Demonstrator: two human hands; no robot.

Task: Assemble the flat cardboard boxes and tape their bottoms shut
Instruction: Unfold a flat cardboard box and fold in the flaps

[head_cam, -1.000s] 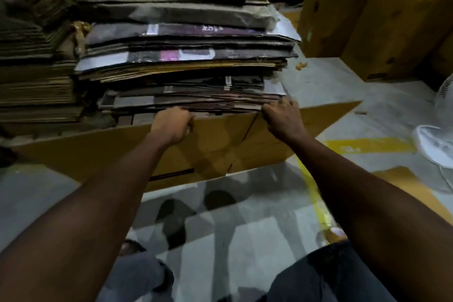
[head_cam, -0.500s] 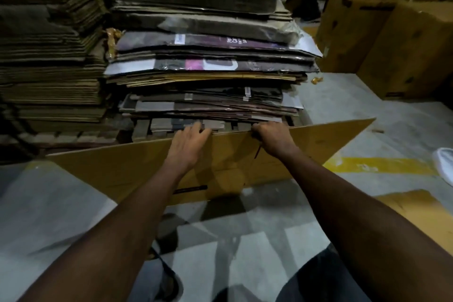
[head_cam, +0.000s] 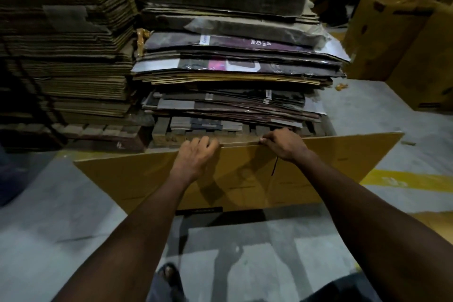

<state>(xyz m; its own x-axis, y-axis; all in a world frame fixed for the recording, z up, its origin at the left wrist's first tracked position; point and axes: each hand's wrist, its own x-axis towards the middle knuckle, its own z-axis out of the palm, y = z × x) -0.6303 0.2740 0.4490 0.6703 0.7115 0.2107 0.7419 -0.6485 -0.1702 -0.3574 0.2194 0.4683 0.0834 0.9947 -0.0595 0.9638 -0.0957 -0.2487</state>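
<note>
Bare forearms, dark trousers, one sandal.
The left hand (head_cam: 196,154) and right hand (head_cam: 284,144) are bare, and both forearms (head_cam: 137,228) are uncovered from wrist to the lower edge of the view. The trousers (head_cam: 160,290) show as dull grey-blue cloth on one leg and darker cloth at the lower right. A dark sandal (head_cam: 169,273), blurred, covers one foot.

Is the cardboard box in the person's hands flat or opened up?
Flat. The cardboard box is held upright as one thin sheet, left hand and right hand gripping its top edge; no opened cavity shows.
</note>
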